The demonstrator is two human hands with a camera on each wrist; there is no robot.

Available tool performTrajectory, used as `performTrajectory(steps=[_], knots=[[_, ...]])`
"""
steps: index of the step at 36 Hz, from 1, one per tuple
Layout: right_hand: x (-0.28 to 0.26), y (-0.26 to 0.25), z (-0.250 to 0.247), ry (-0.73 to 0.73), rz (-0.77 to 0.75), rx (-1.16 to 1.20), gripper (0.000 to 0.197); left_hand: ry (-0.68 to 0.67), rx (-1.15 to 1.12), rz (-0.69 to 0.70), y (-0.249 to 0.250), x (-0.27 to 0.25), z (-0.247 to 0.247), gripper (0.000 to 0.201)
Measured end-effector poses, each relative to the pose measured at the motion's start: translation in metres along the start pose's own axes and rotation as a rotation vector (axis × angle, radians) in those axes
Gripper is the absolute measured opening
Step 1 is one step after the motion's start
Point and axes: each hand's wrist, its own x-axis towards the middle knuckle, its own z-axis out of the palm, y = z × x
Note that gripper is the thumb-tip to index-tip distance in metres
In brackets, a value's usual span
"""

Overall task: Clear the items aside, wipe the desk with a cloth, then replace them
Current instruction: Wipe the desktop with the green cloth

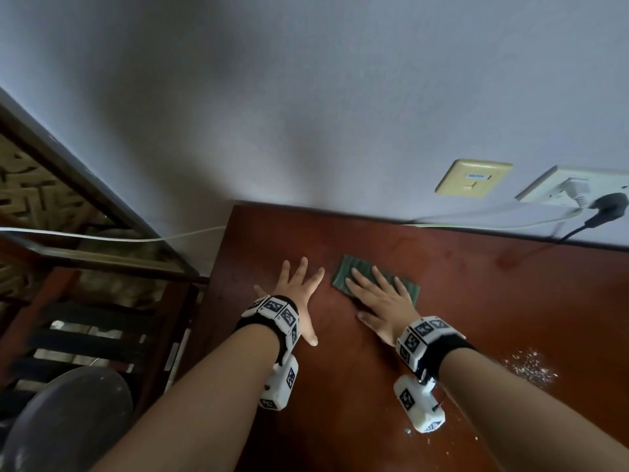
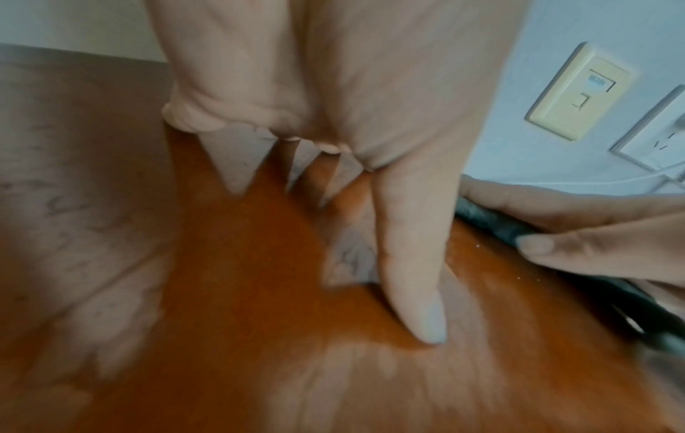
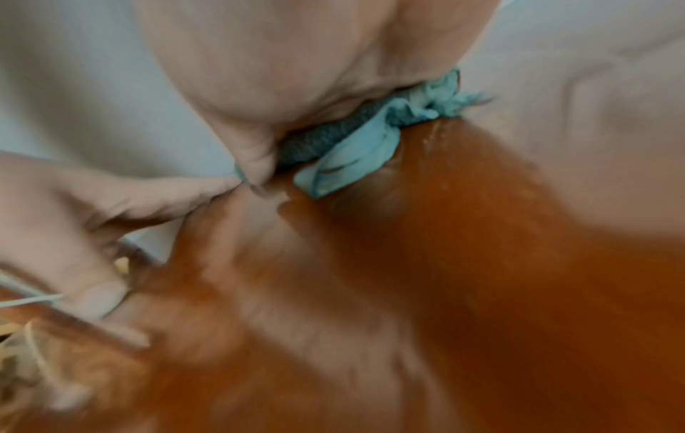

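1. right hand (image 1: pixel 381 298) is lying flat, fingers straight and slightly spread, pressing down on the green cloth (image 1: pixel 354 269).
2. cloth is sitting folded on the desk (image 1: pixel 476 301), toward the far left part of the top, not far from the wall; most of it is under the right palm and fingers, its far-left corner sticking out.
3. right wrist view is showing the cloth (image 3: pixel 356 140) bunching under the palm, a loose flap lying on the wood.
4. left hand (image 1: pixel 299 287) is resting palm down on bare desk just left of the cloth, fingers straight and splayed, holding nothing, not touching the cloth.
5. left wrist view is showing the thumb (image 2: pixel 415 263) stretching out flat on the wood.
6. pale crumbs (image 1: pixel 531 366) are lying scattered near the right forearm.
7. wall sockets (image 1: pixel 473 178) with plugged cables are sitting on the far right.
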Motion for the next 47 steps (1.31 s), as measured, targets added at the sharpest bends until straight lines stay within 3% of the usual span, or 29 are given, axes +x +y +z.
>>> performTrajectory(steps=[7,16,22,25,29,32,36,42,47], knots=[[-0.034,-0.014,0.020,0.002,-0.066,0.036,0.061,0.067,0.008,0.023,-0.004,-0.007,0.007,0.134],[-0.072,-0.027,0.042,0.006,-0.129,0.137,0.051,0.234,-0.013,0.040,-0.008,-0.034,0.046,0.092],[-0.091,-0.037,0.045,-0.010,-0.157,0.169,0.079,0.003,0.076,0.052,-0.010,-0.054,0.066,0.131],[-0.090,-0.038,0.033,-0.059,-0.170,0.253,0.076,-0.017,0.095,0.042,-0.010,-0.058,0.071,0.137],[-0.078,-0.031,0.004,-0.102,0.145,0.718,0.057,-0.007,0.090,0.041,-0.011,-0.058,0.072,0.138],[-0.064,-0.013,-0.020,0.053,0.185,1.019,0.060,-0.014,0.090,0.036,-0.010,-0.059,0.072,0.138],[-0.047,0.003,-0.036,0.375,0.339,0.759,0.069,0.000,0.083,0.026,-0.010,-0.058,0.073,0.139],[-0.011,0.010,-0.006,0.099,0.473,0.239,0.082,0.019,0.077,0.025,-0.012,-0.056,0.077,0.139],[-0.018,-0.009,0.020,0.040,0.316,0.076,0.084,0.022,0.072,0.026,-0.011,-0.058,0.078,0.138]])
